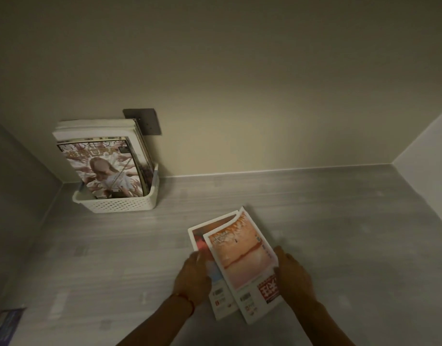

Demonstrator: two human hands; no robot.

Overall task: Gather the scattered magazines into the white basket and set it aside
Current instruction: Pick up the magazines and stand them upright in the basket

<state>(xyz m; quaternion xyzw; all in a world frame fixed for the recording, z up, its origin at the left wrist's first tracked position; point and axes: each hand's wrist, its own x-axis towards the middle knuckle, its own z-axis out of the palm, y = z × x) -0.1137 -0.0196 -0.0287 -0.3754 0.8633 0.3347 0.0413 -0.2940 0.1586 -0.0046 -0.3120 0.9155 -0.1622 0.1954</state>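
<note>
We saw the grey wood-grain floor spread out under both hands, with the pale wall rising well beyond them; far up and to the left of the grip, in the corner, stood the white basket, touching the floor and close against the wall, with several magazines upright inside it, the front one showing a figure ringed by many hands; behind that bundle a dark wall plate showed partly. Between our hands lay two magazines, fanned one over the other on the floor; the orange-covered magazine lay on top and towards the right hand, the lower magazine peeked out on the left-hand side. Our left hand rested on the lower one's left edge, fingers bent over it; our right hand held the top one's right edge with curled fingers; how firmly either pinched we could not tell. Well off to the left of the left hand, at the frame's bottom corner, lay a bluish magazine; a red wrist band circled the left wrist.
</note>
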